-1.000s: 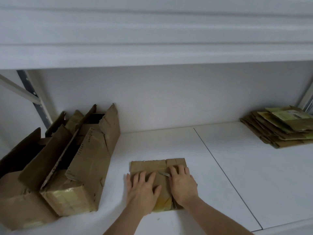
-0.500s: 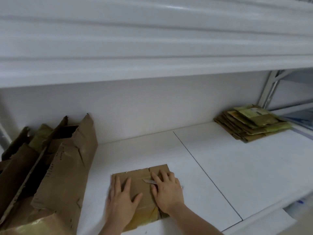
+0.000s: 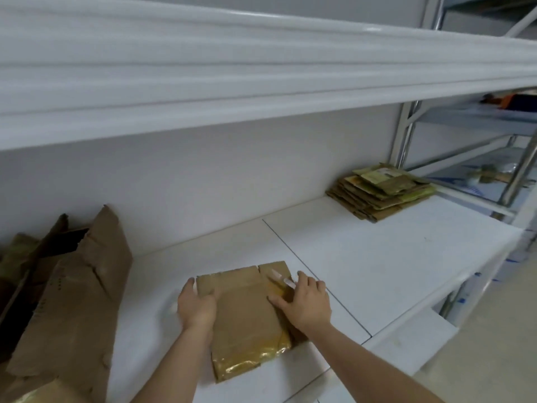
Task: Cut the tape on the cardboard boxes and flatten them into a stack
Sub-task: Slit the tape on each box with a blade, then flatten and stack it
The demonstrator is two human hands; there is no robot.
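Lying flat near the white shelf's (image 3: 363,257) front edge, flattened brown cardboard box (image 3: 247,312) looks light, bendy, slick on taped end. Left hand (image 3: 196,308) grips left edge; right hand (image 3: 305,303) presses flat, small cutter (image 3: 280,279) under fingers. Lift by side edges toward far-right stack of flattened boxes (image 3: 380,194).

shelf (image 3: 363,257): white, two panels meeting at a thin seam
front edge, middle: flattened cardboard box (image 3: 247,321), lying flat, shiny tape at its near end
left end: opened cardboard boxes (image 3: 72,301), flaps standing up
back right corner: stack of flattened cardboard (image 3: 380,196)
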